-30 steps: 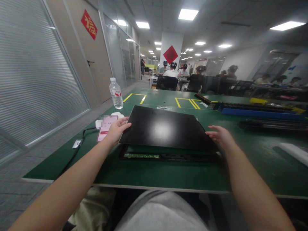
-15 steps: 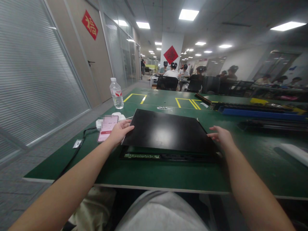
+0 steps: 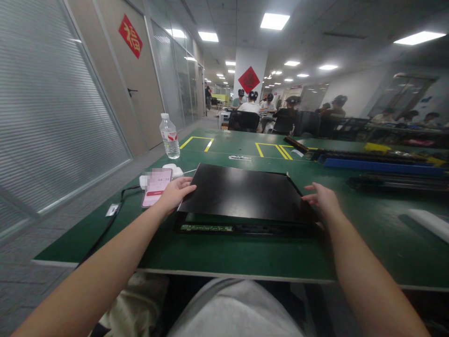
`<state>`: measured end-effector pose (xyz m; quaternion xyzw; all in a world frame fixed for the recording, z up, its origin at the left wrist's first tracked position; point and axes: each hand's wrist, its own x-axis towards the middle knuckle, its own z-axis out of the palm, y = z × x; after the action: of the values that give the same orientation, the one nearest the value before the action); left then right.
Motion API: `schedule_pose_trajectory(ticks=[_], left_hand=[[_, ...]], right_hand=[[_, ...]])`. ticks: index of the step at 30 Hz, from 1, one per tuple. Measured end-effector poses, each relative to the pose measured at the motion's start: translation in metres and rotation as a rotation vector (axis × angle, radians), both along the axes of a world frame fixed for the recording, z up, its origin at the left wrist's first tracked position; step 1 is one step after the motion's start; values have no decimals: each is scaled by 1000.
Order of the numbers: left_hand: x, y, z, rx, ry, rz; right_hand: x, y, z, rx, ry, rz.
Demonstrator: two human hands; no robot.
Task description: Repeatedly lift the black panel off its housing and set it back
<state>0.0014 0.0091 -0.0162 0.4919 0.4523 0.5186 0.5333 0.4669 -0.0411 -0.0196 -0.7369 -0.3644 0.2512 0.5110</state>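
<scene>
A thin, dark, glossy LCD panel [image 3: 242, 192] is held slightly raised over a black frame [image 3: 273, 229], whose near strip shows a green circuit board [image 3: 206, 228]. My left hand [image 3: 177, 193] grips the panel's left edge, thumb on top and fingers beneath. At the right edge, my right hand [image 3: 321, 199] has its fingertips closed on the panel's side, partly hidden behind it. The panel tilts, and a small pale tab [image 3: 288, 174] shows at its far right corner. Most of the frame lies hidden under the panel.
Left of the panel, a phone [image 3: 157, 187] lies beside a white charger [image 3: 171, 169] and a black cable [image 3: 105, 234]. A water bottle [image 3: 170, 136] stands behind them. Dark strips and a blue bar [image 3: 379, 164] lie to the right, near a white block [image 3: 431, 224].
The panel's far edge has dropped slightly, and the bright reflection on it has shifted and faded. Both hands stay nearly in place, still at the panel's sides.
</scene>
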Motion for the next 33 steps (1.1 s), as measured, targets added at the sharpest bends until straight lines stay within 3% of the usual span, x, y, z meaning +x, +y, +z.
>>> schedule_pose_trajectory(ticks=[17,33], left_hand=[[3,1,-5,-40,10,-79],[-2,4,-8,3,186,-106]], right_hand=[[3,0,-1,-96,-210,-4],[-1,1,0,-217,-478,20]])
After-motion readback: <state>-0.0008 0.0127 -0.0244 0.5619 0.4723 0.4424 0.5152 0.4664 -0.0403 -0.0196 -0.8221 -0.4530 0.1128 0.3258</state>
